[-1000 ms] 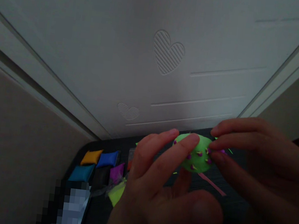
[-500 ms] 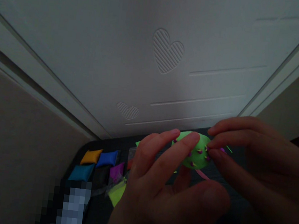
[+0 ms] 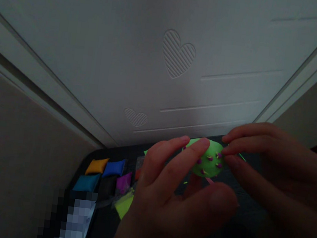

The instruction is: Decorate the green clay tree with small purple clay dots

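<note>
My left hand (image 3: 174, 201) holds a bright green clay ball (image 3: 208, 161) at the fingertips, lifted above a dark table. Small purple bits with yellow tips dot the ball's surface. My right hand (image 3: 269, 173) comes in from the right, its thumb and forefinger pinched together against the ball's right side; whatever they hold is too small to see. A pink strip (image 3: 209, 181) shows just below the ball, mostly hidden by my left thumb.
Clay packets lie on the dark table (image 3: 101, 219) at lower left: yellow (image 3: 96, 166), blue (image 3: 115, 167), teal (image 3: 86, 183), black, purple (image 3: 124, 183) and lime green (image 3: 124, 205). A white panel with embossed hearts (image 3: 178, 54) rises behind. A blurred patch sits at bottom left.
The green ball has shifted slightly up and left in my fingers. My left thumb has risen and now covers more of the pink strip. The right-hand pinch stays at the ball's side.
</note>
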